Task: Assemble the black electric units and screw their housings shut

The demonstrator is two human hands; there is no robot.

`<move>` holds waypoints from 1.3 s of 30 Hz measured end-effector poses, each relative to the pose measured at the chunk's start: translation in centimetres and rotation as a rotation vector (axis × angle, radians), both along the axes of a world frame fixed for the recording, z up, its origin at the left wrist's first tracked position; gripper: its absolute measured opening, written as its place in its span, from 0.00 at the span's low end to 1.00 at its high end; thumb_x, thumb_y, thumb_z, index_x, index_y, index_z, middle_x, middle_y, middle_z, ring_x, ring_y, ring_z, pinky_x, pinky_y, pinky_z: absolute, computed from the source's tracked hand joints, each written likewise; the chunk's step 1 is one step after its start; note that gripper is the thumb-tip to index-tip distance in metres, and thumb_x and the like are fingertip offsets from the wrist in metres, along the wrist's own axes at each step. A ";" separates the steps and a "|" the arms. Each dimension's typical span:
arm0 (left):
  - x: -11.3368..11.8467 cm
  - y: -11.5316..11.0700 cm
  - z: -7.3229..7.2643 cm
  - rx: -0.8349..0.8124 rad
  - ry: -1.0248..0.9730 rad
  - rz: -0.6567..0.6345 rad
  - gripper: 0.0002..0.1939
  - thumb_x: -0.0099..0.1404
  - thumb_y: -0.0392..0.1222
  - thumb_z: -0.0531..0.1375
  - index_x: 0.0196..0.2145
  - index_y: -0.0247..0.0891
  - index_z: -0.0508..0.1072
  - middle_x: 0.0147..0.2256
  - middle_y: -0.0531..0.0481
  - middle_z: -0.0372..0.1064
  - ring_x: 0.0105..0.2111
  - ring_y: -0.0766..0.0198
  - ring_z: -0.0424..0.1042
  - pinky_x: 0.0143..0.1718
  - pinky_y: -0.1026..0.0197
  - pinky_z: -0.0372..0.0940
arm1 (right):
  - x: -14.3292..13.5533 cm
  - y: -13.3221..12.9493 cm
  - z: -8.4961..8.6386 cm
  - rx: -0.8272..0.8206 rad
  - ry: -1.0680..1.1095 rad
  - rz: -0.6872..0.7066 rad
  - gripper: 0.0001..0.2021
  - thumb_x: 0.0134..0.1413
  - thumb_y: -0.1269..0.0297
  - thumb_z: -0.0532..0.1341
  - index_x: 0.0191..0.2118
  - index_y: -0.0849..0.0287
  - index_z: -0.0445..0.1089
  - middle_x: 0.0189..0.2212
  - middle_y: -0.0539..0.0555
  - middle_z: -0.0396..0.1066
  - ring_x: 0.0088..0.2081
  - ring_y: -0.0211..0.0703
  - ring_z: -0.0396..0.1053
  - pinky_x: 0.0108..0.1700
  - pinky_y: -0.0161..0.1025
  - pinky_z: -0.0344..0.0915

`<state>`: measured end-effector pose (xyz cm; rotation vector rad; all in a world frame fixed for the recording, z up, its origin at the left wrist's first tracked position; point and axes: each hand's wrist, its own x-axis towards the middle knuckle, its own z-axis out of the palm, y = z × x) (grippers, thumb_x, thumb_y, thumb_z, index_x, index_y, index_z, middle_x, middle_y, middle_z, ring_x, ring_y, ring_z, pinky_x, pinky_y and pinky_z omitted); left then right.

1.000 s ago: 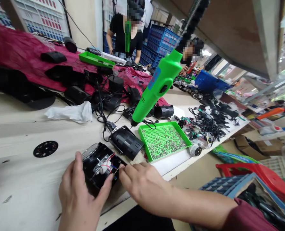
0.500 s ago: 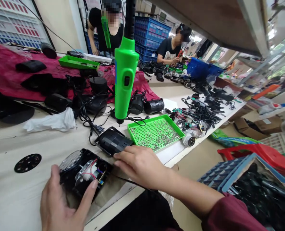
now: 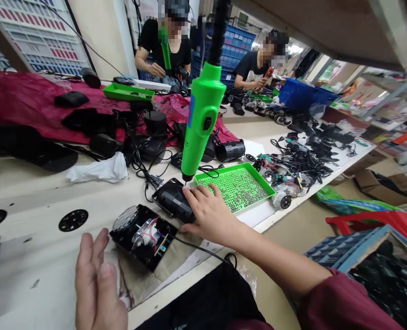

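Note:
An open black housing [image 3: 144, 238] lies on the table, showing a motor, red wires and a small circuit board; a round clear-and-black disc covers its far left end. My left hand [image 3: 95, 279] is off it to the near left, fingers stretched out, holding nothing. Behind the housing lies a curved black plastic cover [image 3: 172, 198]. My right hand [image 3: 212, 213] has its fingers over the cover's right end, with the thumb on the near side. Above it hangs a green electric screwdriver [image 3: 203, 121], its tip close to my right fingers. A black cord [image 3: 203, 250] runs from the housing.
A green tray [image 3: 247, 185] of small screws sits behind my right hand. Black discs [image 3: 73, 220] and a crumpled white cloth [image 3: 98, 168] lie leftward. Wired parts [image 3: 299, 156] are heaped at the right. Two people work across the table; a blue crate [image 3: 368, 256] stands beside it.
My left hand has let go of the open housing and drawn back. My right hand has moved further over the cover. The view has shifted left, and the screwdriver hangs more tilted.

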<state>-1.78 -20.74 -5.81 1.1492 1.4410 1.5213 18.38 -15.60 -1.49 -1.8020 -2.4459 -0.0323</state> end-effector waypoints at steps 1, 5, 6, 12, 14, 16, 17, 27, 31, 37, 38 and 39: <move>0.0 0.0 0.1 0.029 -0.026 0.018 0.28 0.70 0.47 0.54 0.66 0.47 0.56 0.64 0.47 0.58 0.65 0.54 0.53 0.67 0.49 0.42 | -0.1 0.0 0.1 -0.002 -0.005 -0.006 0.46 0.50 0.45 0.67 0.65 0.74 0.55 0.51 0.71 0.70 0.56 0.65 0.62 0.61 0.64 0.51; 0.0 -0.2 0.8 0.157 -0.161 0.036 0.25 0.71 0.44 0.53 0.64 0.45 0.60 0.63 0.46 0.60 0.63 0.54 0.57 0.65 0.49 0.48 | -0.3 0.2 0.6 -0.028 0.102 -0.049 0.40 0.53 0.50 0.65 0.63 0.73 0.58 0.49 0.68 0.72 0.54 0.62 0.65 0.62 0.62 0.51; 0.1 -0.3 1.0 0.175 -0.204 0.046 0.24 0.71 0.43 0.53 0.63 0.45 0.61 0.62 0.46 0.61 0.62 0.55 0.58 0.65 0.49 0.48 | -0.2 0.2 0.7 -0.037 0.160 -0.073 0.38 0.53 0.50 0.65 0.63 0.73 0.58 0.50 0.68 0.71 0.55 0.62 0.65 0.62 0.61 0.52; 0.0 -0.7 0.9 0.109 -0.417 0.069 0.21 0.69 0.50 0.54 0.59 0.48 0.66 0.60 0.48 0.63 0.60 0.54 0.61 0.63 0.48 0.53 | -0.2 -2.2 1.1 -0.094 0.586 -0.204 0.39 0.55 0.50 0.63 0.66 0.65 0.53 0.62 0.68 0.62 0.60 0.61 0.63 0.58 0.59 0.63; 0.1 -1.0 0.4 0.068 -0.486 0.034 0.24 0.67 0.56 0.56 0.58 0.50 0.67 0.60 0.48 0.63 0.61 0.52 0.61 0.62 0.49 0.55 | -0.8 -3.6 1.1 -0.028 0.610 -0.160 0.39 0.56 0.49 0.63 0.67 0.61 0.51 0.63 0.67 0.60 0.62 0.60 0.61 0.59 0.59 0.63; 0.3 -1.2 -0.2 0.048 -0.554 0.001 0.28 0.64 0.60 0.57 0.59 0.51 0.66 0.62 0.47 0.61 0.62 0.51 0.59 0.61 0.49 0.57 | -1.7 -4.7 1.0 0.071 0.554 -0.087 0.39 0.57 0.49 0.63 0.68 0.57 0.48 0.64 0.66 0.59 0.63 0.59 0.59 0.60 0.59 0.63; 0.5 -1.2 -0.4 0.043 -0.585 0.002 0.29 0.63 0.61 0.58 0.59 0.51 0.66 0.63 0.47 0.60 0.62 0.50 0.58 0.60 0.49 0.57 | -2.3 -5.1 1.0 0.108 0.516 -0.052 0.40 0.57 0.50 0.63 0.68 0.56 0.46 0.64 0.65 0.58 0.63 0.58 0.59 0.60 0.59 0.64; 1.1 -0.2 -1.5 -0.041 -0.699 0.078 0.45 0.56 0.69 0.59 0.64 0.43 0.59 0.68 0.38 0.47 0.66 0.43 0.50 0.64 0.44 0.49 | -5.6 -5.1 0.5 0.176 0.232 0.085 0.43 0.53 0.58 0.68 0.68 0.61 0.44 0.61 0.69 0.62 0.60 0.64 0.64 0.55 0.61 0.70; 1.0 -0.1 -1.7 -0.050 -0.703 0.042 0.46 0.56 0.70 0.57 0.65 0.44 0.57 0.68 0.39 0.46 0.66 0.41 0.48 0.64 0.43 0.49 | -5.8 -5.0 0.3 0.171 0.201 0.097 0.44 0.52 0.60 0.69 0.67 0.62 0.44 0.60 0.70 0.62 0.59 0.65 0.64 0.54 0.61 0.70; 1.0 0.2 -1.8 -0.083 -0.703 0.056 0.47 0.53 0.71 0.59 0.64 0.44 0.59 0.68 0.39 0.47 0.66 0.41 0.48 0.64 0.44 0.50 | -6.2 -4.8 0.1 0.133 0.200 0.113 0.47 0.49 0.61 0.71 0.67 0.62 0.43 0.59 0.72 0.63 0.58 0.66 0.65 0.53 0.62 0.70; 0.9 0.3 -1.9 -0.093 -0.701 0.058 0.47 0.52 0.72 0.59 0.63 0.44 0.60 0.68 0.39 0.47 0.66 0.41 0.48 0.63 0.44 0.51 | -6.2 -4.8 0.1 0.119 0.206 0.107 0.47 0.49 0.60 0.71 0.67 0.62 0.43 0.59 0.72 0.63 0.59 0.66 0.65 0.53 0.63 0.70; 0.8 0.4 -1.9 -0.109 -0.698 0.058 0.47 0.51 0.72 0.60 0.62 0.45 0.61 0.68 0.40 0.48 0.66 0.40 0.49 0.63 0.43 0.52 | -6.2 -4.8 0.1 0.100 0.215 0.099 0.47 0.50 0.60 0.71 0.67 0.62 0.42 0.60 0.73 0.62 0.59 0.66 0.65 0.54 0.63 0.70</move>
